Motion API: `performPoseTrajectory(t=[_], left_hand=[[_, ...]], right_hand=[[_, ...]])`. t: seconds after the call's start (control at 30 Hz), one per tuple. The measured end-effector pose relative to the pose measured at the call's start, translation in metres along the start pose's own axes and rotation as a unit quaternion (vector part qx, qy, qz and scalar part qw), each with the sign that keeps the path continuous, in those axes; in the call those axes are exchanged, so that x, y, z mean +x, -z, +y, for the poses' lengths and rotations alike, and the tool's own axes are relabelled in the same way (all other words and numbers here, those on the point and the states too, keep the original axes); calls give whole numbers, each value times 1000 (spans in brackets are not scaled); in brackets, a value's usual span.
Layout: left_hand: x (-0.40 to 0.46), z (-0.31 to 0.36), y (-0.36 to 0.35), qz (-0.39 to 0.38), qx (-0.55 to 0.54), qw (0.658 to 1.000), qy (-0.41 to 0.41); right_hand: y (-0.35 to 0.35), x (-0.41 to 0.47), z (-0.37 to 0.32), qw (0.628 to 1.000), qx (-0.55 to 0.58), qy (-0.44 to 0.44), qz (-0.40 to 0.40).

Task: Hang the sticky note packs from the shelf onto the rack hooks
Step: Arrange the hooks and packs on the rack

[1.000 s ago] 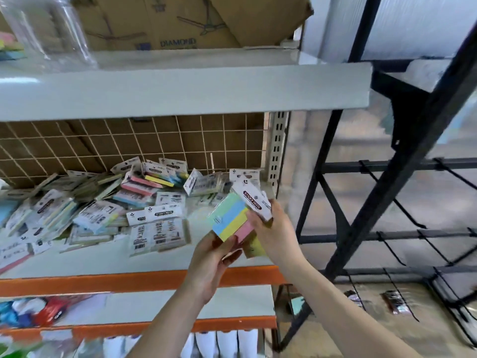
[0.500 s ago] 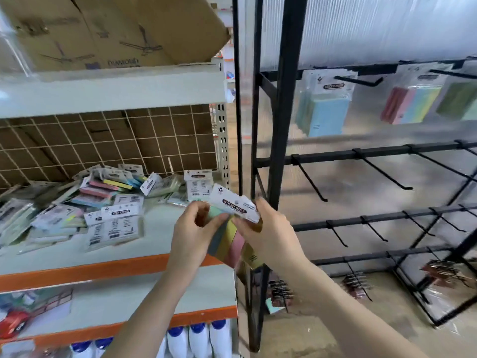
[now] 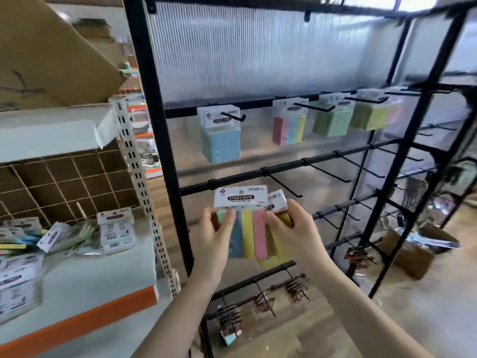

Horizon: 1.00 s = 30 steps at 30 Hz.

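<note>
Black rack (image 3: 160, 161) ahead; sticky note pack (image 3: 247, 228) upright, header toward twelve o'clock, pinched by left hand (image 3: 219, 239) and right hand (image 3: 296, 233).

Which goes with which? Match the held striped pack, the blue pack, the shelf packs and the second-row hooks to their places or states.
Things:
1. striped pack
2. blue pack
3. shelf packs
4. second-row hooks

States:
A. bare
B. hanging on the leftmost top-row hook
C. lying loose in a pile
D. held in both hands

Pairs: 1-D, 2-B, 3-C, 4-A

Ribbed translucent wall panel (image 3: 258, 52), wooden floor (image 3: 426, 306), daylight
</note>
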<state>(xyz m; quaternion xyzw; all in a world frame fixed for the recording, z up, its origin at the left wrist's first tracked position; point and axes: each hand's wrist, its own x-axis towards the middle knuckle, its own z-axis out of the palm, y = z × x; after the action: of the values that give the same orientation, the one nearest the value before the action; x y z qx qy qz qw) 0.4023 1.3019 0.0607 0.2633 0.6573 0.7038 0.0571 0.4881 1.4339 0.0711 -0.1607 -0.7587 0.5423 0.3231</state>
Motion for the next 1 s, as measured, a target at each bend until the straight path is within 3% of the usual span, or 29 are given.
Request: performPoseTrajectory(t=[0.33, 0.6, 0.7, 1.0], left_hand=[[73, 5, -77, -117, -16, 993, -10], [128, 21, -136, -221, 8, 972, -83], [144, 30, -155, -209, 39, 970, -121], [180, 46, -185, -130, -18, 966, -224]], right_hand=[[66, 52, 11, 992, -62, 15, 113], [96, 116, 17, 975, -84, 60, 198], [108, 139, 13, 970, -70, 84, 216], [131, 177, 4, 961, -74, 146, 224]])
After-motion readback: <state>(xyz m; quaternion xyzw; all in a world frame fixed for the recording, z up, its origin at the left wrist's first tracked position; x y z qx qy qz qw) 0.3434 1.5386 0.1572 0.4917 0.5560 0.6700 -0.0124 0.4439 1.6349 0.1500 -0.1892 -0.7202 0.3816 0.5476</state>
